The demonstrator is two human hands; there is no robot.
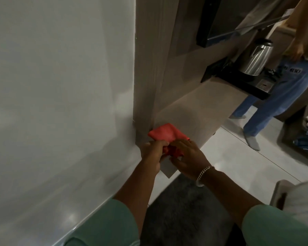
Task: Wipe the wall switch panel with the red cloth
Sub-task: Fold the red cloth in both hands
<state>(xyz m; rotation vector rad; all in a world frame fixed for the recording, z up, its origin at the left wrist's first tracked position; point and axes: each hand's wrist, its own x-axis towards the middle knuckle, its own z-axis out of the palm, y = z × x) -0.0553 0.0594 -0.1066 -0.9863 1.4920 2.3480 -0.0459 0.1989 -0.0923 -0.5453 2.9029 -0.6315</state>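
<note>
The red cloth (166, 134) lies bunched on the near end of a beige wooden counter (199, 110), where it meets the white wall (60, 86). My left hand (152, 153) grips the cloth's near left edge. My right hand (187, 157), with a chain bracelet on the wrist, pinches the crumpled near part of the cloth. Both hands sit at the counter's corner. No wall switch panel shows in this view.
Further along the counter a steel kettle (255, 59) stands on a black tray (238, 82). Another person in blue jeans (274, 103) stands at the counter's far end. A dark grey rug (185, 210) lies on the floor below my arms.
</note>
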